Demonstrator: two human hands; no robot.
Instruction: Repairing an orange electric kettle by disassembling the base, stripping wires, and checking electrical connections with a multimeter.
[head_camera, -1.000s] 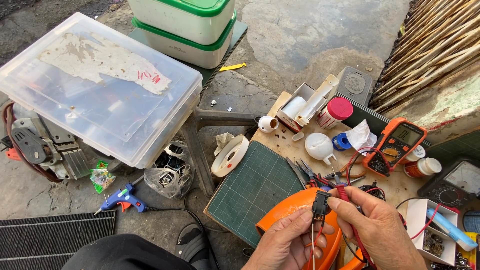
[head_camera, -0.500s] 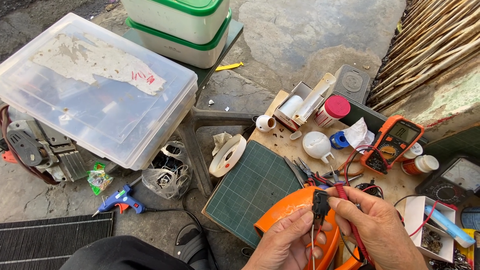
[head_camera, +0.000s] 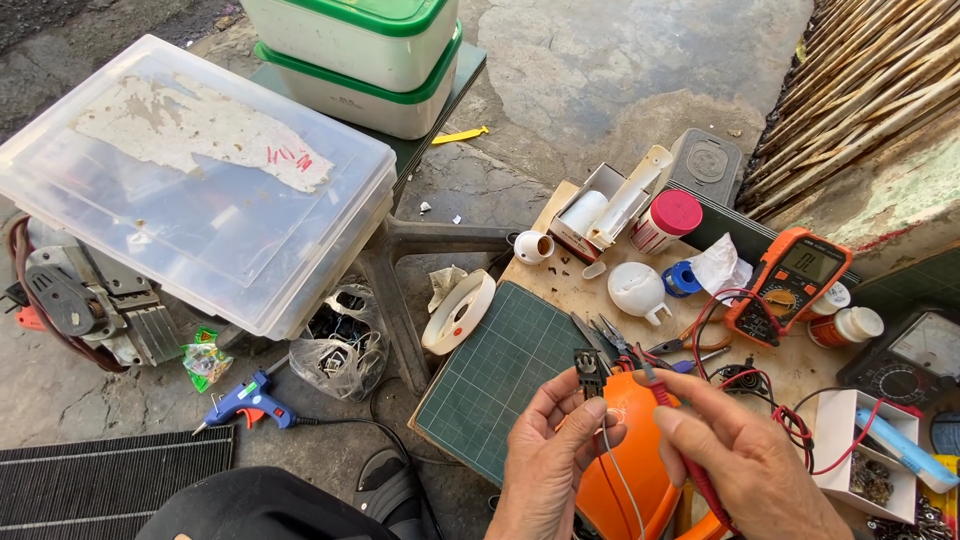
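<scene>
Pinched between your left hand's (head_camera: 548, 462) thumb and fingertips is a small black component (head_camera: 589, 371), held upright just above the orange rounded object (head_camera: 628, 450), a thin pale wire (head_camera: 618, 470) trailing down from it. Your right hand (head_camera: 735, 455) is closed around a red probe (head_camera: 662, 393), its tip angled up and left, just beside the component; whether it touches, you can't quite tell.

Now sweeping from the far left: a dark metal machine part (head_camera: 75, 300) sits on the ground under the edge of a big clear plastic box (head_camera: 190, 180) with torn paper on its lid. Below that, a blue glue gun (head_camera: 245, 405) lies near a crumpled plastic bag (head_camera: 340, 345). Two white tubs with green lids (head_camera: 360, 50) are stacked at the top.

Moving on, a roll of tape (head_camera: 458, 312) leans at the edge of the green cutting mat (head_camera: 500, 375), and pliers (head_camera: 610, 340) lie just past your fingers. Further right, a white bulb housing (head_camera: 637, 290), a red-capped jar (head_camera: 668, 220), then the orange multimeter (head_camera: 790, 285) with its red lead looping towards your right hand.
</scene>
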